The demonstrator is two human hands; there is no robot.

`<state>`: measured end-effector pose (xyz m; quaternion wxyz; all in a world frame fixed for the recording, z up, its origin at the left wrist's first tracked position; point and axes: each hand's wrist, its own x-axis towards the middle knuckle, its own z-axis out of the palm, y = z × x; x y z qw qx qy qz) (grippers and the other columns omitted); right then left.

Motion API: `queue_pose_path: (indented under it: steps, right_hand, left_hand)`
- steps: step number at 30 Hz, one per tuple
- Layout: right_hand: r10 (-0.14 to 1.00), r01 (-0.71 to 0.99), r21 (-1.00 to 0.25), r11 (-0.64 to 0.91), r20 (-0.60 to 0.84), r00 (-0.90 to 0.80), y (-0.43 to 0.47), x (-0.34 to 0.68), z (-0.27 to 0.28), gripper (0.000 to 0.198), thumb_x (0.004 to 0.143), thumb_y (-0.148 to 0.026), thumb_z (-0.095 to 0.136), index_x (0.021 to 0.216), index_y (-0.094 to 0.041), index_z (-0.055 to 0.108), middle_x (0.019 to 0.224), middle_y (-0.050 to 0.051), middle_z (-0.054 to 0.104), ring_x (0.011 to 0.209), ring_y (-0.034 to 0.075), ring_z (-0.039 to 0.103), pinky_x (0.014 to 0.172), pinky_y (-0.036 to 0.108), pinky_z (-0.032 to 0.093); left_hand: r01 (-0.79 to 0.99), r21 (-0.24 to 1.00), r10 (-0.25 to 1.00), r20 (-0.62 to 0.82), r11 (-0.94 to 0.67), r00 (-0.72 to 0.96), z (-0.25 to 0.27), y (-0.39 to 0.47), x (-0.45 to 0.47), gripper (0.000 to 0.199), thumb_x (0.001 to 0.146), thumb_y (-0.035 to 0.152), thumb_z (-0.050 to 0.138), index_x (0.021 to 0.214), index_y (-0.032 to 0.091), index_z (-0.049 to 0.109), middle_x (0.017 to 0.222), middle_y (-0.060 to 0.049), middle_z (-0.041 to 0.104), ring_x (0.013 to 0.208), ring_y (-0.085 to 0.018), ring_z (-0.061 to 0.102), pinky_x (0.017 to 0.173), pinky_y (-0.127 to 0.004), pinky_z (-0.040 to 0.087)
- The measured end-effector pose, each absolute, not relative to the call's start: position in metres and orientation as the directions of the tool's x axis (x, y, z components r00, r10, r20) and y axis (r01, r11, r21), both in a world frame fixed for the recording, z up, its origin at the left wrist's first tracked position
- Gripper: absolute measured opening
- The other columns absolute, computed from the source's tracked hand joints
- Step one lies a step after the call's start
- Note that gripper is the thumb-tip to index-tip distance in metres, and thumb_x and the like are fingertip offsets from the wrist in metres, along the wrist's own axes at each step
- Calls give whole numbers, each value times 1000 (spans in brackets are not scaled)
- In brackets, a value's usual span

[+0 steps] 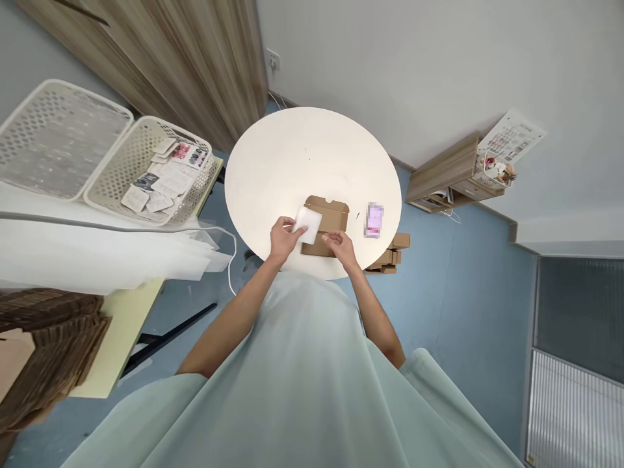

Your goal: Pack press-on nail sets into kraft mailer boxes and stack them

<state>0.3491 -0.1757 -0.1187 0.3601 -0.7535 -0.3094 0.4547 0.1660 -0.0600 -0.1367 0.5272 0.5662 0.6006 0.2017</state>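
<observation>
On the round white table (273, 156), a brown cardboard mailer box (334, 220) lies unfolded with its flap toward the far side. My left hand (284, 239) grips a thin white square packet (308, 225), thumb on top, and holds it over the box's left part. What is inside the packet cannot be seen. Over the box's near right part is my right hand (340, 247), its fingers loosely bent toward the packet with nothing visible between them. Whether its fingertips touch the box is unclear. A phone with a pinkish, blurred screen (374, 220) lies to the right.
At left, a white basket (104, 188) holds several flat packets beside a second basket (124, 117) of clear bags. White sheets (121, 257) and stacked flat cardboard (58, 351) lie nearer. Folded boxes (390, 257) sit below the table's right edge. A wooden cabinet (446, 172) stands against the wall.
</observation>
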Motion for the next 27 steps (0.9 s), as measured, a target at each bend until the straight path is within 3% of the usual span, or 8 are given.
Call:
queue_pose_path:
  steps: [4, 10, 15, 21, 27]
  right_hand:
    - [797, -67, -870, -488, -476, 372, -178, 350, -132, 45, 90, -53, 79, 118, -22, 63, 132, 12, 77, 122, 25, 75, 105, 37, 61]
    - [721, -239, -855, -460, -517, 461, -189, 357, -172, 41, 77, -46, 86, 102, -26, 60, 108, 4, 75, 101, 23, 75, 96, 42, 65]
    - [684, -142, -836, -530, -521, 510, -193, 361, -197, 30, 79, -34, 81, 99, -26, 60, 103, 3, 73, 104, 23, 74, 98, 42, 64]
    - [662, 48, -762, -645, -527, 533, -192, 363, -212, 19, 89, -26, 70, 104, -26, 59, 115, 6, 77, 115, 24, 75, 108, 44, 60]
    - [686, 187, -703, -686, -540, 488, -187, 358, -218, 40, 91, -24, 70, 129, -25, 58, 138, 10, 74, 125, 27, 74, 115, 47, 58]
  left_hand:
    - [303, 834, 808, -536, 462, 244, -137, -76, 183, 40, 80, 40, 88, 104, 21, 61, 118, -9, 75, 104, -24, 74, 88, -36, 61]
    - [373, 787, 755, -599, 492, 268, -157, -90, 192, 45, 68, 40, 95, 95, 22, 64, 106, -7, 76, 104, -27, 74, 95, -40, 60]
    - [475, 742, 738, -628, 473, 247, -180, -99, 201, 34, 75, 33, 89, 93, 22, 61, 107, -8, 75, 106, -27, 74, 101, -44, 60]
    - [574, 716, 737, -622, 398, 264, -202, -101, 212, 24, 82, 26, 79, 97, 22, 60, 108, -10, 74, 103, -27, 74, 103, -45, 59]
    - [668, 696, 757, -578, 264, 303, -213, -104, 218, 24, 85, 17, 69, 108, 20, 63, 116, -12, 70, 111, -26, 71, 105, -42, 58]
